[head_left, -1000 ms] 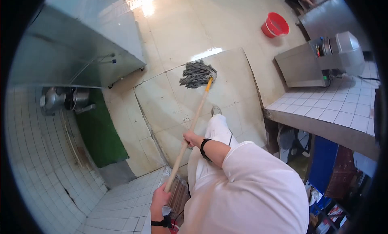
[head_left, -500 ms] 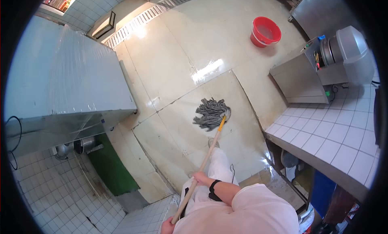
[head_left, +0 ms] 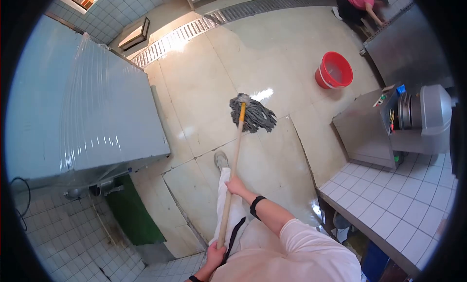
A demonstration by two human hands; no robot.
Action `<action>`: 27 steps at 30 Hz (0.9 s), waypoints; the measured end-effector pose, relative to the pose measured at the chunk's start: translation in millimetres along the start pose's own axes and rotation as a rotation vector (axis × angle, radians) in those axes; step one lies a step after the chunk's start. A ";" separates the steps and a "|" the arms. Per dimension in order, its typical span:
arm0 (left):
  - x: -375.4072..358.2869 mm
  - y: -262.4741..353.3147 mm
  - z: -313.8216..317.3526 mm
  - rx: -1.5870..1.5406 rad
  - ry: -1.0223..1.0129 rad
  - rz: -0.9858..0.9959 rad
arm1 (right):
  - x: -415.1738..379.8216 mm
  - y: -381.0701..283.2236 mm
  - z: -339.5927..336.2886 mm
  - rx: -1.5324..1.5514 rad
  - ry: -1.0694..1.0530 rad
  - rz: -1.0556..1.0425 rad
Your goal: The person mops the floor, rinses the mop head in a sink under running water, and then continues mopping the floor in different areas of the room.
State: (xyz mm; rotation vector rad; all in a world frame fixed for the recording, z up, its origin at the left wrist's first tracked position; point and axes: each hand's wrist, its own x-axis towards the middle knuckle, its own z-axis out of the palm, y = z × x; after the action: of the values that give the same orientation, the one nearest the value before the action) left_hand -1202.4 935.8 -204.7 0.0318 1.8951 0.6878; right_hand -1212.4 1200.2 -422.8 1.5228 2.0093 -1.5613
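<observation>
Both my hands are wrapped round the wooden handle of a mop [head_left: 255, 117]. Its grey string head lies on the wet floor, strands fanned out to the right, and a yellow collar joins it to the handle. My right hand [head_left: 235, 185] grips partway down the handle, with a black band on that wrist. Near the handle's top end, close to my body, my left hand [head_left: 215, 255] is closed on it. A shoe [head_left: 221, 159] of mine shows left of the handle.
A red bucket [head_left: 334, 70] stands on the floor to the right. A person [head_left: 364, 8] in a pink top bends at the far right. A floor drain grate [head_left: 194, 29] crosses the back. A film-wrapped cabinet [head_left: 112, 107] stands left; a tiled counter [head_left: 389, 194] and metal machine [head_left: 423, 116] stand right.
The mop head has swept forward and slightly left, its strands now trailing right instead of left. Both hands have moved forward with the handle. The person at the far right has come into fuller view.
</observation>
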 end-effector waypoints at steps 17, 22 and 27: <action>485.6 394.7 -112.8 0.688 0.050 0.809 | 55.5 -26.5 -283.0 0.976 0.201 0.533; 520.0 615.5 -42.7 0.506 -0.262 0.253 | -91.4 33.7 -317.0 1.106 0.571 0.853; 574.3 694.0 39.1 0.495 -0.026 0.500 | -166.2 67.7 -284.6 1.304 0.512 1.070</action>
State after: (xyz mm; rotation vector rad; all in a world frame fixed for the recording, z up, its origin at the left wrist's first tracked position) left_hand -1615.1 1720.3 -369.4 0.8459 2.0049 0.5187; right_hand -963.8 1322.9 -232.1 2.8002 -0.3112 -1.9491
